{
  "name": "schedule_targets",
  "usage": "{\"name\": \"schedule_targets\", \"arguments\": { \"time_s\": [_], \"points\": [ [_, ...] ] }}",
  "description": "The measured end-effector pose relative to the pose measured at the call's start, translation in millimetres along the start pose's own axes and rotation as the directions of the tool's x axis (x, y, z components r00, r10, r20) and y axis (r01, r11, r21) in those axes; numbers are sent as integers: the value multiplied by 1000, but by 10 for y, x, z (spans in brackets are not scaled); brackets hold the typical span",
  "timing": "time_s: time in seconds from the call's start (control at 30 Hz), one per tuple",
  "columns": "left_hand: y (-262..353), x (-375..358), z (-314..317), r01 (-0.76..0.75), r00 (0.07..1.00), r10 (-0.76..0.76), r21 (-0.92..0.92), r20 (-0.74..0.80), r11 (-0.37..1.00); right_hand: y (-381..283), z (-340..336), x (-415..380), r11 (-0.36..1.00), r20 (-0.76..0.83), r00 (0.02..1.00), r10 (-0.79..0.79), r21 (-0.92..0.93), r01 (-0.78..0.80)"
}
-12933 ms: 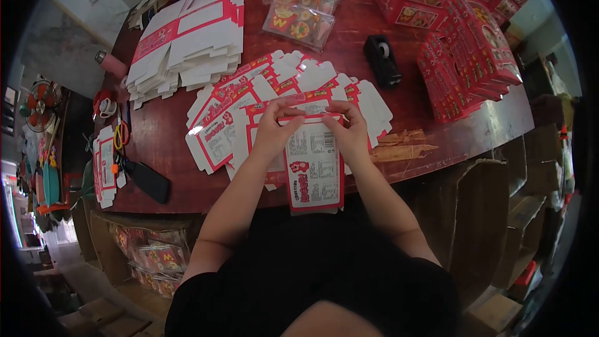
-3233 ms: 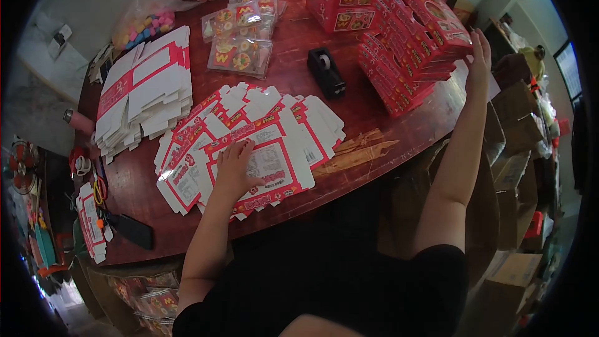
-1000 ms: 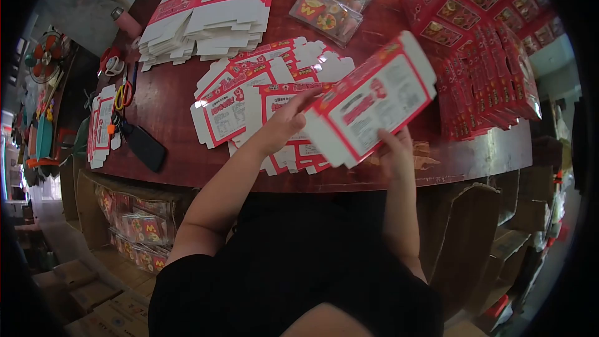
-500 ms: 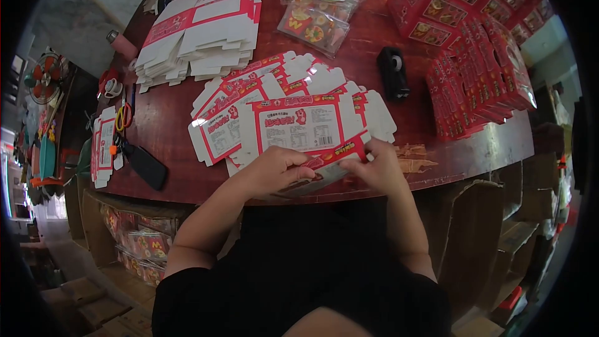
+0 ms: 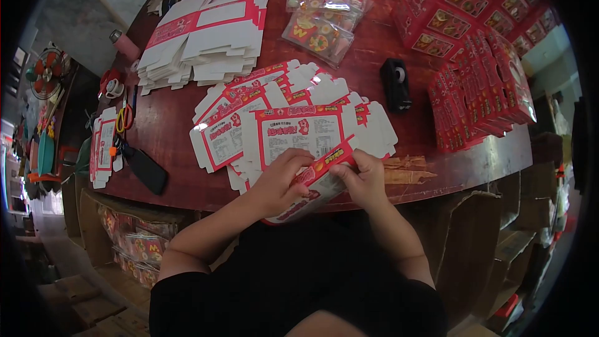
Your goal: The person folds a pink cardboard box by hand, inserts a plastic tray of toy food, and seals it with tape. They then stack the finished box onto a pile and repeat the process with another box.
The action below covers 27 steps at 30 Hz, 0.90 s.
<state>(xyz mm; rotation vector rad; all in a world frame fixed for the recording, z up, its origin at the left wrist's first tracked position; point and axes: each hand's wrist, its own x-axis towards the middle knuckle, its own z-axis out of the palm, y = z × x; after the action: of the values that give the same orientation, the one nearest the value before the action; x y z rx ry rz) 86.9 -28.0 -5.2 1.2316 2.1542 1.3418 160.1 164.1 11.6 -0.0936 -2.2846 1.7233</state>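
Observation:
A red and white printed cardboard box (image 5: pixel 321 191) is held tilted between my two hands at the table's front edge. My left hand (image 5: pixel 288 175) grips its left part, thumb along the red side panel. At the upper right end, my right hand (image 5: pixel 360 178) is closed around the box, its thumb pressing near the edge. Part of the box lies hidden behind my fingers. Just beyond my hands, flattened printed boxes (image 5: pixel 299 131) lie in an overlapping, fanned pile.
White and red flat cartons (image 5: pixel 215 37) are stacked at the back left. Clear packets (image 5: pixel 321 28) lie at the back. A black tape dispenser (image 5: pixel 395 84) stands right of the pile, near upright red boxes (image 5: pixel 477 97). A black phone-like object (image 5: pixel 146 170) and scissors (image 5: pixel 126 115) lie left.
The held box has come closer to my body and tilts more steeply. My right hand has moved down and left, staying on its end. The left hand still grips the other side.

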Motion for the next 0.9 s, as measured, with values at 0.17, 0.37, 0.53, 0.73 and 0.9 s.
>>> {"name": "schedule_targets", "arguments": {
  "time_s": [0.17,0.37,0.53,0.73,0.9],
  "points": [
    [49,44,-132,383,916,-377,-16,135,924,-13,6,501,995,16,999,31,-94,-29],
    [-789,151,87,452,851,-525,-548,28,704,655,-254,2197,965,-278,946,-166,-242,99],
    [-874,161,52,544,795,-587,-605,151,581,1196,-431,3305,645,-208,958,-196,-763,-34],
    [-716,223,-74,599,760,-610,-603,223,526,1431,-510,3884,714,-239,969,-61,-689,-125],
    [-870,180,20,572,793,-586,-534,166,623,1636,-652,3966,695,-212,945,-248,-719,21]
  ]
}}
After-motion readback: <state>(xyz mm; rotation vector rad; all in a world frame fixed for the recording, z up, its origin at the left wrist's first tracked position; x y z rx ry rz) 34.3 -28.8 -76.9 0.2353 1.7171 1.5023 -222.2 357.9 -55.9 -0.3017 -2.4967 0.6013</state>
